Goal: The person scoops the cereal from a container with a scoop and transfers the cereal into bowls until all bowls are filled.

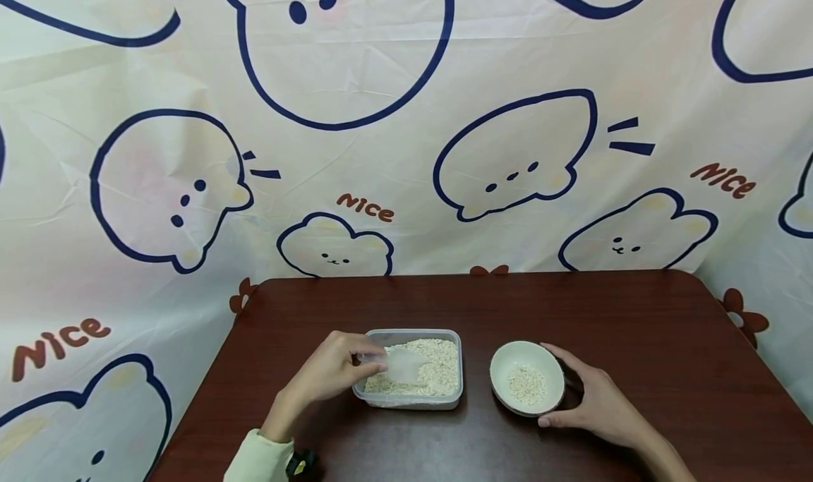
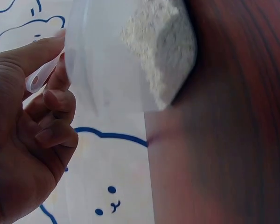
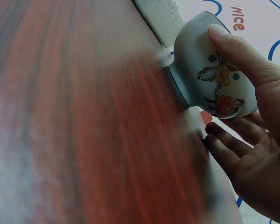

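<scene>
Risk first: the clear plastic scoop [image 1: 401, 364] hangs over the grain in the clear tub [image 1: 454, 397], and the gap of bare table [image 1: 635, 312] between tub and bowl looks like the likeliest place for a spill; a tilted or overfilled scoop would probably shed grain there. The bowl [image 1: 526, 377] is steadied on one side only, so a knock from the scoop side could judder it or tip it. The scoop is near see-through, so its fill level is hard to judge in the head view. Left hand [image 1: 330, 372]: fingers curled, thumb and forefinger pinching the scoop's short handle [image 2: 39, 79]; the scoop sits just beyond the fingertips, above the tub's near half. Right hand [image 1: 597, 404]: fingers partly curled around the bowl's outer wall, thumb on the near side by the rim, fingertips [image 3: 219, 140] down by the table at the bowl's foot. The bowl stands on the table inside that hand's curve, with a small heap of pale grain at its bottom. The tub lies just beyond the left hand, between the two hands, close to the bowl but apart from it.
</scene>
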Tool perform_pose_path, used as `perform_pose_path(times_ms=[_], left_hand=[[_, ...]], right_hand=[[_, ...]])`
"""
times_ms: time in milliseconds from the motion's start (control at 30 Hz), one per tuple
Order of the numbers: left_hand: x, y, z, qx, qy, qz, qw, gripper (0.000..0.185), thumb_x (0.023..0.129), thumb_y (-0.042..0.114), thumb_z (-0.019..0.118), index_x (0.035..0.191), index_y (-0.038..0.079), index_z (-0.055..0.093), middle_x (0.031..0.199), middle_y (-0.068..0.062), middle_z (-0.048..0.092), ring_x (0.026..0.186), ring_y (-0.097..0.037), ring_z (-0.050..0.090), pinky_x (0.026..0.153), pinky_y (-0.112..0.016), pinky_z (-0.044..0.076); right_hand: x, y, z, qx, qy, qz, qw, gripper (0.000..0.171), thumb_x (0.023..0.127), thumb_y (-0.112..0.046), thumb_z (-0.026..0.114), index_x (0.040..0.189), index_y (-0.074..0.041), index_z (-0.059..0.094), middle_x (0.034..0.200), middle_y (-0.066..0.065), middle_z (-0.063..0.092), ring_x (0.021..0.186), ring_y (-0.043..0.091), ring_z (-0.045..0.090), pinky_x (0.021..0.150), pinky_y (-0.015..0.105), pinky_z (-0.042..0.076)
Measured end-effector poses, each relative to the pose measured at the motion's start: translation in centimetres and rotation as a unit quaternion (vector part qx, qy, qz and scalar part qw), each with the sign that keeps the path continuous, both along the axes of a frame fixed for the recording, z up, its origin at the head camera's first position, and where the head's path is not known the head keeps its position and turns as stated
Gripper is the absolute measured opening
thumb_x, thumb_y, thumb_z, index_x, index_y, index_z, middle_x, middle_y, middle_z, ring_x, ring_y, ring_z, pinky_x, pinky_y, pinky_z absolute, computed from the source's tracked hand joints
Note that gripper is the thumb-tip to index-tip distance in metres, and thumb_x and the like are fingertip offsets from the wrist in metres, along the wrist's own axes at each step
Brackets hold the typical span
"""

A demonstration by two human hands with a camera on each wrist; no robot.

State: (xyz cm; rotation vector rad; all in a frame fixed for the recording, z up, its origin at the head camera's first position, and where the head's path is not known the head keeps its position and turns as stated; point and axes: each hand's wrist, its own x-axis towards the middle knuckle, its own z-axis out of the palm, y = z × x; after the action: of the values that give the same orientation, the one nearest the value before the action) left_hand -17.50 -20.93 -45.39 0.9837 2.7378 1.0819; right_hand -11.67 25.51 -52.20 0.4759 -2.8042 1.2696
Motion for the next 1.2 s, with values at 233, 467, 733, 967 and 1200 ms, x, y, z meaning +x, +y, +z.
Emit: perform_pose_path(times_ms=[233,467,733,967,1200], left_hand=[[-0.1,1.3,-0.8,0.006,0.005,0.002,1.0000,0.015,0.096,0.021,0.082,0.107,0.011,0.086,0.103,-0.002,0.084,0.076,0.003,0.062,0.065,-0.020,0.053],[0.4,1.9,-1.3,-0.004,0.013,0.036,0.9993,0.015,0.094,0.025,0.085,0.106,0.015,0.086,0.104,0.001,0.084,0.066,0.005,0.056,0.060,-0.019,0.049],[0.7,2.1,-2.1,-0.018,0.059,0.049,0.9969,0.016,0.093,0.026,0.086,0.106,0.018,0.087,0.095,0.006,0.080,0.063,0.007,0.053,0.058,-0.017,0.046],[1.0,2.1,-2.3,-0.008,0.061,0.054,0.9966,0.016,0.091,0.028,0.087,0.104,0.018,0.087,0.093,0.009,0.077,0.061,0.008,0.051,0.057,-0.017,0.045],[1.0,1.8,-2.5,0.011,0.053,0.049,0.9974,0.015,0.091,0.026,0.088,0.104,0.017,0.087,0.093,0.011,0.073,0.066,0.007,0.052,0.060,-0.018,0.048]], right_hand=[[0.0,0.1,0.0,0.004,-0.002,-0.002,1.000,0.116,0.064,-0.053,0.102,0.162,-0.025,0.047,0.151,0.006,0.064,0.133,0.000,0.057,0.099,0.019,0.051],[0.0,0.1,0.0,0.007,0.009,0.000,1.000,0.115,0.064,-0.052,0.102,0.162,-0.024,0.048,0.150,0.005,0.065,0.133,-0.003,0.056,0.100,0.017,0.049],[-0.1,0.2,0.0,0.008,-0.010,0.003,1.000,0.115,0.066,-0.053,0.101,0.163,-0.025,0.045,0.154,0.009,0.062,0.136,-0.002,0.054,0.099,0.017,0.051],[0.0,0.1,-0.3,0.001,-0.003,-0.001,1.000,0.115,0.065,-0.052,0.102,0.162,-0.025,0.047,0.152,0.010,0.064,0.134,-0.006,0.053,0.100,0.014,0.048],[0.0,0.2,-0.2,-0.003,0.001,0.004,1.000,0.115,0.065,-0.050,0.102,0.163,-0.025,0.046,0.152,0.009,0.063,0.134,-0.006,0.054,0.100,0.014,0.048]])
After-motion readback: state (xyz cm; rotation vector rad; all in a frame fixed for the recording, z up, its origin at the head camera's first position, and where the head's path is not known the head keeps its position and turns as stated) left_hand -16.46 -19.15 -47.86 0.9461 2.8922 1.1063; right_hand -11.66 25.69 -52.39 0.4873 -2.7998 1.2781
